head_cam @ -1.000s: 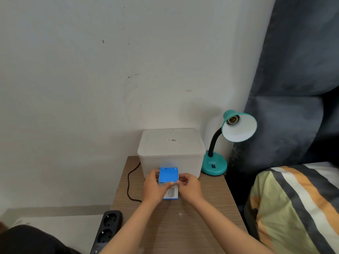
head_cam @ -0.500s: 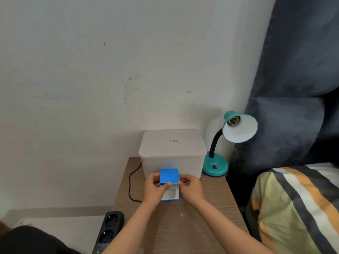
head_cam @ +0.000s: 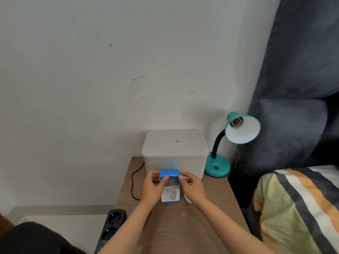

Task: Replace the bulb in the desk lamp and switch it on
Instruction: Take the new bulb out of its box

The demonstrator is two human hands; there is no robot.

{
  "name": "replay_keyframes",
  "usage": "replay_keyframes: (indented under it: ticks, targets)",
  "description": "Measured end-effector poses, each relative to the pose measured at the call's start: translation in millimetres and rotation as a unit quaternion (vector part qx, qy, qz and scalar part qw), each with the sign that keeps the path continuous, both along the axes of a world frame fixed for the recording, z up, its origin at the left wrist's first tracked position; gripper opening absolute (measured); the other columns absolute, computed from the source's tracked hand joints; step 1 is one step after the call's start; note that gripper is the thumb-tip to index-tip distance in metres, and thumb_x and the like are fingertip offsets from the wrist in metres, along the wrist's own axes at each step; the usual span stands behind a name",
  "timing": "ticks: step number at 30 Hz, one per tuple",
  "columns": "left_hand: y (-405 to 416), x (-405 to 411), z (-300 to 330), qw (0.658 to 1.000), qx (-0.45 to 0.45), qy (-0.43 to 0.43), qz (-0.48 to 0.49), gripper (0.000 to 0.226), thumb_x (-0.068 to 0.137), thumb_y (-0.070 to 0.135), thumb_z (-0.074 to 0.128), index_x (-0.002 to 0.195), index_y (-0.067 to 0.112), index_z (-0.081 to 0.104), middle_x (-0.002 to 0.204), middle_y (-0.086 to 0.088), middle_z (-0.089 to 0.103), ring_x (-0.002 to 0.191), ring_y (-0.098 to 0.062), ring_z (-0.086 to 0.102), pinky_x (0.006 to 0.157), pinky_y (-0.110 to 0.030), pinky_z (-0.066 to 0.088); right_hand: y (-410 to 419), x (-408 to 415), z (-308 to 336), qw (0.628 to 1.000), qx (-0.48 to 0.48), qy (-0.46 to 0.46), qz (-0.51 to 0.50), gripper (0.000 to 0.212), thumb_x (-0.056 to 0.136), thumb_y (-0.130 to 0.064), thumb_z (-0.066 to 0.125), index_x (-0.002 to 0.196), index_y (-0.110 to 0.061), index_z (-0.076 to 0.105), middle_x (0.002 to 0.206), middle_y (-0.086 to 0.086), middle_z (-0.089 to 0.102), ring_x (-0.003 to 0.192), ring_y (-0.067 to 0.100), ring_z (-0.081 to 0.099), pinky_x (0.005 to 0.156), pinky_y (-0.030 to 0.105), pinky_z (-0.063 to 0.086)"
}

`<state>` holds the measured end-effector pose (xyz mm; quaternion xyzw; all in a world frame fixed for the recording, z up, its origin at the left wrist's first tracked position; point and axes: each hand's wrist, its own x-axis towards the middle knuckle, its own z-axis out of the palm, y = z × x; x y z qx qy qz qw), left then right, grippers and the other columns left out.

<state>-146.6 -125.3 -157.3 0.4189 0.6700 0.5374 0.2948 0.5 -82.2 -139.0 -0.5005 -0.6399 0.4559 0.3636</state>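
Nearest the person, the left hand (head_cam: 153, 187) and right hand (head_cam: 192, 187) meet over the wooden table (head_cam: 176, 226), each pinching a side of the blue-and-white bulb box (head_cam: 169, 186) held upright between them. The left thumb lies across the box's front near the top; the right fingertips touch its upper right edge. This two-sided hold probably steadies the carton so the top flap can be worked open (the new bulb is presumably still inside, though it cannot be seen). Against the picture half a second ago, the blue top has tipped back and more of the printed front shows, so the opening seems to be under way.

Just beyond the hands stands a frosted plastic storage box (head_cam: 175, 153) with its lid on, a black cable (head_cam: 134, 180) trailing to its left. Farther right of the right hand, the teal desk lamp (head_cam: 229, 143) sits at the table's back corner, its shade turned toward the person and its socket (head_cam: 236, 121) empty, ready for the bulb. A black power strip (head_cam: 111, 228) hangs off the table's left edge.
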Motion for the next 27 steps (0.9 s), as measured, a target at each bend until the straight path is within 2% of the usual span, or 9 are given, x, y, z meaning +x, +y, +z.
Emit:
replay_keyframes:
  ticks: [3,6,9,11,14,17,20,24,27]
  targets:
    - [-2,0,2,0.999,0.010,0.034,-0.006,0.026,0.080,0.038,0.067,0.102,0.030,0.055,0.111,0.007,0.061,0.113,-0.011,0.054,0.091,-0.036,0.050,-2,0,2,0.999,-0.002,0.009,0.032,0.033,0.094,-0.019,0.051,0.127,-0.020,0.056,0.104,-0.003,0.065,0.088,0.004,0.058,0.072,0.011,0.045]
    - [-7,-3,3,0.997,0.001,0.058,-0.058,0.046,0.078,0.037,0.071,0.119,0.031,0.052,0.121,0.012,0.055,0.117,-0.007,0.048,0.086,-0.019,0.045,-3,-1,4,0.998,-0.006,0.005,0.064,0.040,0.096,-0.015,0.047,0.135,-0.022,0.047,0.108,-0.001,0.065,0.090,0.005,0.056,0.078,0.010,0.044]
    - [-12,-10,1,0.989,-0.042,0.062,-0.127,0.082,0.069,0.044,0.077,0.138,0.036,0.035,0.133,0.014,0.042,0.122,-0.009,0.043,0.097,-0.032,0.048,-3,1,5,0.996,-0.010,-0.019,0.089,0.043,0.097,-0.017,0.045,0.138,-0.028,0.040,0.075,-0.005,0.056,0.067,0.004,0.049,0.062,0.009,0.045]
    - [-12,-17,-1,0.983,-0.064,0.077,-0.155,0.097,0.061,0.049,0.081,0.142,0.038,0.027,0.141,0.010,0.037,0.128,-0.011,0.039,0.104,-0.039,0.043,-1,1,4,0.995,-0.017,-0.037,0.090,0.044,0.097,-0.018,0.045,0.140,-0.027,0.039,0.076,-0.001,0.054,0.068,0.007,0.048,0.067,0.014,0.049]
    - [-11,-22,-1,0.977,-0.077,0.081,-0.179,0.103,0.059,0.042,0.084,0.143,0.035,0.024,0.145,0.004,0.035,0.130,-0.012,0.038,0.099,-0.028,0.045,0,0,2,0.993,0.036,-0.098,0.062,0.043,0.092,-0.021,0.054,0.134,-0.022,0.048,0.084,0.000,0.057,0.072,0.006,0.052,0.067,0.013,0.045]
    - [-10,-22,-3,0.978,-0.065,0.058,-0.189,0.104,0.057,0.036,0.087,0.141,0.036,0.026,0.144,0.000,0.036,0.126,-0.013,0.043,0.086,-0.023,0.053,0,1,2,0.982,0.124,-0.133,0.054,0.043,0.082,-0.027,0.067,0.124,-0.021,0.056,0.099,-0.001,0.058,0.086,0.005,0.056,0.080,0.021,0.050]
    - [-11,-20,-1,0.979,-0.055,0.045,-0.189,0.102,0.058,0.024,0.088,0.141,0.032,0.029,0.141,0.000,0.038,0.106,-0.014,0.059,0.072,-0.018,0.053,2,-3,4,0.967,0.120,-0.198,0.102,0.056,0.075,-0.038,0.071,0.127,-0.022,0.053,0.112,-0.004,0.062,0.102,0.008,0.056,0.088,0.024,0.048]
    - [-13,-19,3,0.979,-0.051,0.025,-0.195,0.103,0.057,0.015,0.088,0.141,0.029,0.031,0.135,0.000,0.044,0.085,-0.006,0.068,0.068,-0.021,0.055,8,-11,15,0.950,0.095,-0.273,0.121,0.069,0.068,-0.044,0.073,0.129,-0.020,0.050,0.120,0.000,0.061,0.109,0.016,0.058,0.090,0.033,0.051]
    - [-14,-21,3,0.980,-0.049,0.021,-0.192,0.104,0.054,0.016,0.090,0.140,0.029,0.033,0.134,-0.001,0.046,0.087,-0.009,0.069,0.069,-0.025,0.057,12,-17,22,0.933,0.098,-0.320,0.131,0.067,0.065,-0.044,0.074,0.124,-0.020,0.052,0.118,0.001,0.061,0.108,0.019,0.057,0.088,0.036,0.050]
